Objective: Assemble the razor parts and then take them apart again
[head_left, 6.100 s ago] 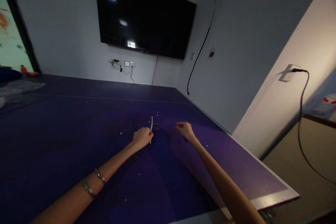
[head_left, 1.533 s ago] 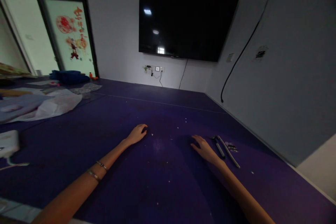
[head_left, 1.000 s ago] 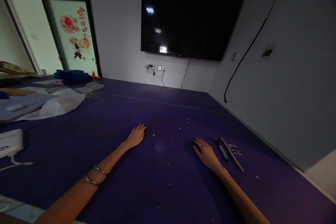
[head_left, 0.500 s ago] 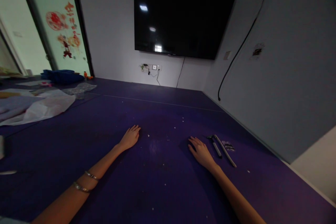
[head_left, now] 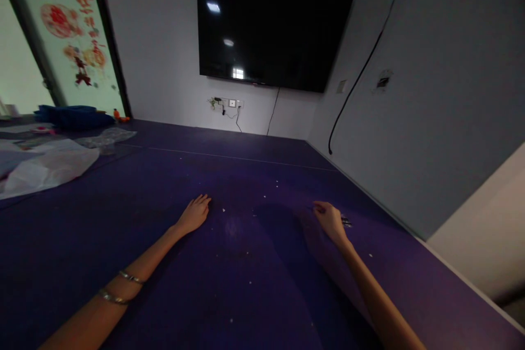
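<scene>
The right hand (head_left: 329,221) was over the right part of the purple table (head_left: 139,213), its fingers drawn in and the fingertips close together. A thin dark tip (head_left: 310,207) showed just beyond the fingertips, but whether they had hold of it could not be told, since the hand hid what lay under it. The packet (head_left: 346,221), dark-striped, lay flat on the table just to the right of that hand. The left hand (head_left: 196,214) rested palm down, well apart from the right, fingers stretched forward and slightly spread, gripping nothing that showed; two bracelets (head_left: 113,297) circled its forearm. White flecks (head_left: 223,210) dotted the table, one of them near the left fingertips. Towards the far left lay a white sheet (head_left: 53,167), some clear plastic (head_left: 109,136) and a blue cloth (head_left: 74,116). A dark TV (head_left: 273,33) hung on the wall beyond, and a black cable (head_left: 369,57) ran down to its right.
</scene>
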